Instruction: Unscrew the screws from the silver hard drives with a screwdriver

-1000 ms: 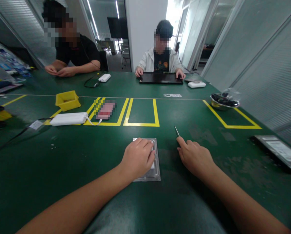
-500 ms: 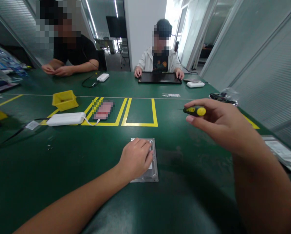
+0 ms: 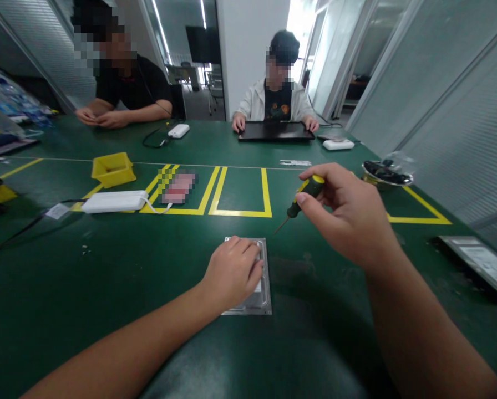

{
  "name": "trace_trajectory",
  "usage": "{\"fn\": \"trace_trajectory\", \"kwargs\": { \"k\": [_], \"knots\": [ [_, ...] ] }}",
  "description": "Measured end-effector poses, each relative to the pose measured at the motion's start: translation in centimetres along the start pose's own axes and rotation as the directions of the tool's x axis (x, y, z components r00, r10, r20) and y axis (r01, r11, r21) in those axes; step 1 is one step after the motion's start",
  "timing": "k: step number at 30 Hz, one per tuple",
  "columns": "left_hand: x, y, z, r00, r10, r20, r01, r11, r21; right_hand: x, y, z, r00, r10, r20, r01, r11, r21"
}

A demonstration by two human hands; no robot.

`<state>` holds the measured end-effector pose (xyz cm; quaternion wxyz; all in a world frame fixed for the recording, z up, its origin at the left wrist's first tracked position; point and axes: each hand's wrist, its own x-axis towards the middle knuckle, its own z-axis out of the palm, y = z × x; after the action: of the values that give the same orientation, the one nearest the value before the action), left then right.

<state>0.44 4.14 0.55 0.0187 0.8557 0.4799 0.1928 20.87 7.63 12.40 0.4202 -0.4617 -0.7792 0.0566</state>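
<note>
A silver hard drive [image 3: 257,300] lies flat on the green table in front of me, its upper and left parts hidden under my left hand [image 3: 234,274]. The fingers of that hand are curled over the drive and hold it against the table. To the right and higher up, my right hand [image 3: 335,208] grips a black and yellow screwdriver [image 3: 309,194] between thumb and fingers. The thin shaft slants down and left, its tip in the air just beyond the drive's top right corner and apart from it.
A second drive [image 3: 483,263] lies at the right. Farther back are a bowl of dark items [image 3: 388,174], a yellow bin [image 3: 113,169], a white power bank [image 3: 115,201] cabled to a blurred phone [image 3: 177,188], and yellow tape outlines. Across the table, one of two people holds a black panel [image 3: 277,131].
My right hand has moved left and turned the screwdriver so its shaft points down toward the drive. The left hand stays on the drive. The view has shifted slightly.
</note>
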Motion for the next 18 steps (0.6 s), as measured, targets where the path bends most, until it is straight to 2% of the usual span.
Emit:
{"fn": "trace_trajectory", "kwargs": {
  "k": [2, 8, 18],
  "knots": [
    [0.0, 0.0, 0.0, 1.000, -0.003, 0.011, 0.003, 1.000, -0.012, 0.1, 0.4, 0.7, 1.000, -0.026, 0.012, 0.026, 0.997, -0.066],
    [0.1, -0.1, 0.0, 1.000, 0.008, 0.008, -0.008, 0.999, -0.042, 0.3, 1.9, 2.8, 0.996, -0.053, 0.067, 0.059, 0.995, -0.083],
    [0.1, -0.2, -0.1, 1.000, 0.022, -0.004, -0.022, 0.999, -0.045, 0.2, 2.1, 3.5, 0.993, -0.017, 0.121, 0.024, 0.998, -0.062]
  ]
}}
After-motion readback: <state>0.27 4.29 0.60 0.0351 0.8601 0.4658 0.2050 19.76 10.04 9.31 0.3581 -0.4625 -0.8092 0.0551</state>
